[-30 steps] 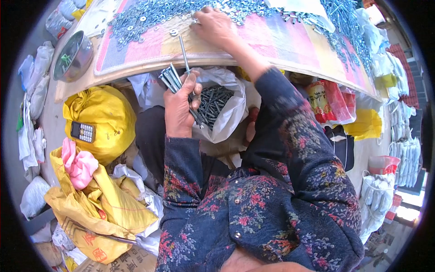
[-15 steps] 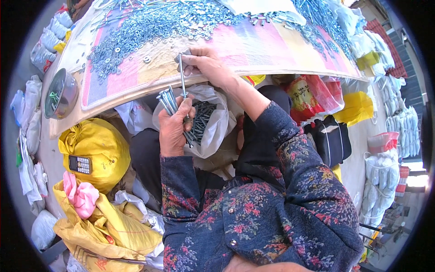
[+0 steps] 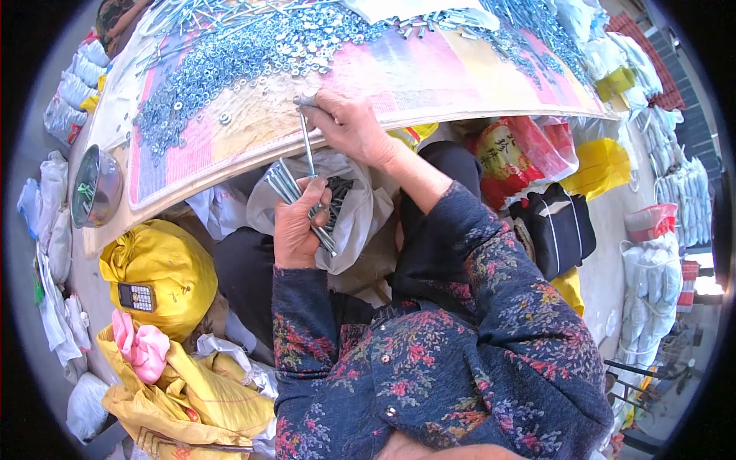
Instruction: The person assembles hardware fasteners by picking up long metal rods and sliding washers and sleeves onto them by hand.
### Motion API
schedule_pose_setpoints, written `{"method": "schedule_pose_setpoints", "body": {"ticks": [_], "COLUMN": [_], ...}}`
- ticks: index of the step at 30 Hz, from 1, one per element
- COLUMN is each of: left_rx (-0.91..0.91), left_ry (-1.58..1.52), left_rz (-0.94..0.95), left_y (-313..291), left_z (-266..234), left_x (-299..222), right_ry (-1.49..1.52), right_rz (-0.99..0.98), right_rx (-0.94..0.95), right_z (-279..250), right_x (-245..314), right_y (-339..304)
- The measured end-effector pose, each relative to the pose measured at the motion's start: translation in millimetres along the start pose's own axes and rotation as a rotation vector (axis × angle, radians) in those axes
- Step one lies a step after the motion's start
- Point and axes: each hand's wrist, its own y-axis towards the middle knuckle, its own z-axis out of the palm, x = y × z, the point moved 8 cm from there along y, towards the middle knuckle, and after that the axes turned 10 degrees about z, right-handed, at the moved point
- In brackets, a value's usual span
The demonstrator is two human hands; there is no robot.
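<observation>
My left hand (image 3: pixel 297 230) is closed around a bundle of long metal bolts (image 3: pixel 284 181), which stick out above and below the fist. One bolt (image 3: pixel 307 144) stands up from this fist, and its upper end meets the fingers of my right hand (image 3: pixel 345 126). The right fingers are pinched there, just over the table's near edge. A small grey piece (image 3: pixel 305 100) shows at those fingertips; its kind is unclear. Below the hands, an open white plastic bag (image 3: pixel 360 238) holds more dark bolts (image 3: pixel 337 201), partly hidden by the left hand.
Many washers (image 3: pixel 230 61) lie heaped on the striped cloth (image 3: pixel 399 84) covering the table. A metal bowl (image 3: pixel 110 184) with green bits stands at its left corner. Yellow sacks (image 3: pixel 172 264), one bearing a phone (image 3: pixel 136 297), sit at lower left. A black bag (image 3: pixel 563 230) is at right.
The view has shifted slightly. The right fingers have closed in further around the upper end of the single bolt. My left hand keeps its grip on the bundle, which has tilted a little.
</observation>
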Motion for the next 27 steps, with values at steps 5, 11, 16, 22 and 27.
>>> {"method": "schedule_pose_setpoints", "body": {"ticks": [5,11,16,22,27], "left_rx": [-0.082,-0.059,-0.070,-0.065,-0.131], "left_ry": [0.116,0.073,0.075,0.085,0.054], "left_rz": [0.081,0.034,0.022,0.008,0.075], "left_y": [0,4,4,5,5], "left_z": [-2,0,2,7,-4], "left_x": [-13,-3,-2,2,-5], "right_ry": [-0.395,-0.828,-0.748,-0.843,-0.303], "right_rz": [0.198,0.341,0.372,0.309,0.406], "right_rx": [-0.260,-0.198,-0.154,-0.205,0.089], "right_z": [-52,-67,-62,-65,-45], "right_x": [-112,-214,-204,-229,-169], "right_y": [52,99,100,116,89]}}
